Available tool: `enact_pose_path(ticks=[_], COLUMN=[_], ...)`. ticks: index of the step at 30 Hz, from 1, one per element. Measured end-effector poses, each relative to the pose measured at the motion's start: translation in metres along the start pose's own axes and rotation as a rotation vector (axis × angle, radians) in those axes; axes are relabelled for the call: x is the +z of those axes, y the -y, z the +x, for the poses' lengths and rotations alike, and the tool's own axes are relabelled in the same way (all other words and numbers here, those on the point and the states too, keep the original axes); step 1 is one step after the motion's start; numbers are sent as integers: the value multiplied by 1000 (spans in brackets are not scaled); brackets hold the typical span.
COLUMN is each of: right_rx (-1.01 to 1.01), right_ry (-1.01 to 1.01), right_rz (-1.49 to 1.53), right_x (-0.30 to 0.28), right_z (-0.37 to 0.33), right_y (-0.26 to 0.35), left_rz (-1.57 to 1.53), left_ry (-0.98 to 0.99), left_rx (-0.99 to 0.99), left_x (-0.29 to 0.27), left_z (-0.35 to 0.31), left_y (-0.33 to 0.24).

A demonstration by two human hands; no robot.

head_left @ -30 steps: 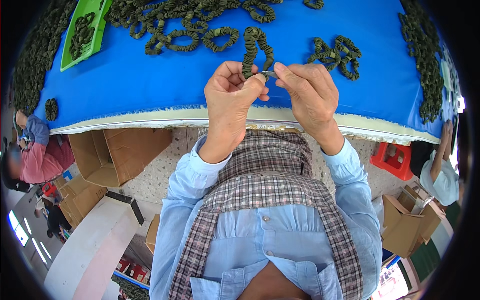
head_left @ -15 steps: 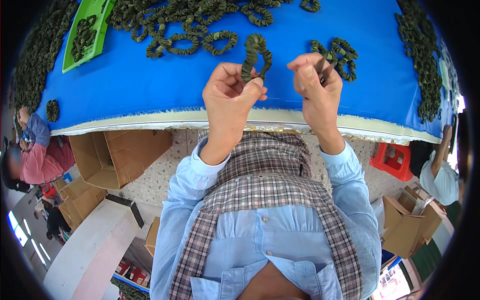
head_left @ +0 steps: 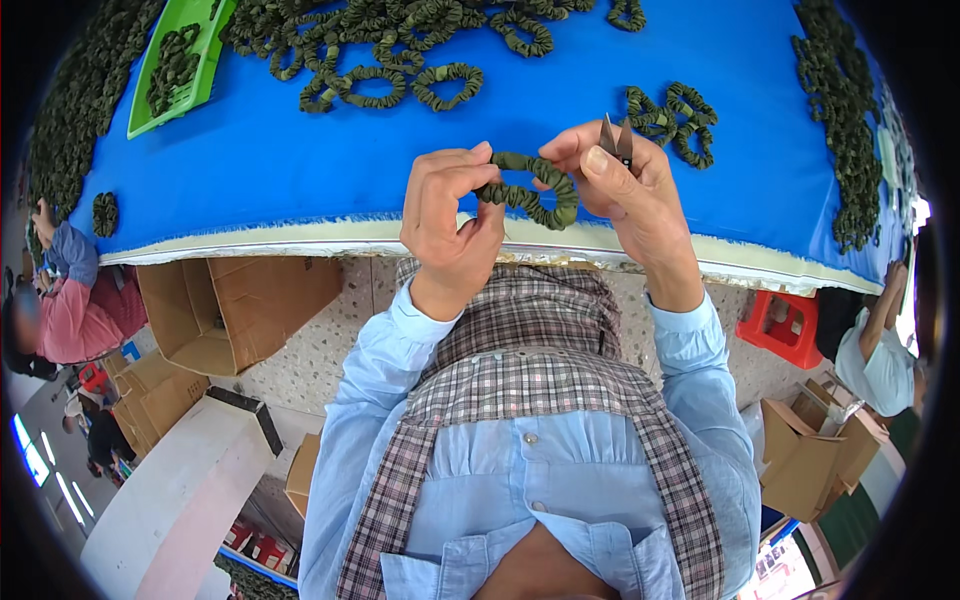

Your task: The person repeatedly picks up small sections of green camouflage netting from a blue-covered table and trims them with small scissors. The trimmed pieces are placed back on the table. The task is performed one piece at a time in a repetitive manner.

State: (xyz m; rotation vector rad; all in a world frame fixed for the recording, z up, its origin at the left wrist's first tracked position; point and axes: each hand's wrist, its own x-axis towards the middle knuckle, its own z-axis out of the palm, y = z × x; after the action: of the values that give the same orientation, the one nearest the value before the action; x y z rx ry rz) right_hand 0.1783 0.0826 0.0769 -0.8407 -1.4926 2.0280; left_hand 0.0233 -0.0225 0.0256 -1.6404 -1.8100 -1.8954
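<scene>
Holding a dark green scrunchie (head_left: 530, 204) above the blue tabletop (head_left: 330, 170), the left hand (head_left: 447, 205) pinches one side, the right hand (head_left: 638, 195) touches the other, snips (head_left: 625, 148) tucked in its grip, seemingly for convenience

My left hand (head_left: 452, 215) and right hand (head_left: 642, 195) are bare, and just behind each wrist sits a plain, light blue cloth cuff (head_left: 685, 313). From there, loose, creased light blue sleeves (head_left: 370, 390) widen toward my shoulders. Between my forearms, I wear a checked fabric apron (head_left: 530, 385) in dark, white and pinkish tones, its two wide matching straps (head_left: 692, 500) running back, away from my hands. Between those straps shows my light blue shirt front (head_left: 490, 490), finely gathered, with small, round, shiny buttons (head_left: 531, 438) down the middle and an open, pointed collar (head_left: 425, 565) farthest from my hands.
</scene>
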Motion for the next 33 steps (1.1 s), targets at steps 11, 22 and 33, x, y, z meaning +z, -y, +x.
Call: enact_pose_path(ticks=[11, 22, 33], right_rx=[69, -162, -252], right_ry=[-55, -239, -71], right_rz=[-207, -1273, -1119], right_x=[-5, -63, 34], right_z=[12, 30, 141], right_y=[1, 16, -38], left_rz=[48, -111, -568], left_ry=[97, 851, 132], left_rx=[-274, -280, -967], left_x=[15, -54, -33], left_z=[3, -29, 0], left_y=[4, 6, 31])
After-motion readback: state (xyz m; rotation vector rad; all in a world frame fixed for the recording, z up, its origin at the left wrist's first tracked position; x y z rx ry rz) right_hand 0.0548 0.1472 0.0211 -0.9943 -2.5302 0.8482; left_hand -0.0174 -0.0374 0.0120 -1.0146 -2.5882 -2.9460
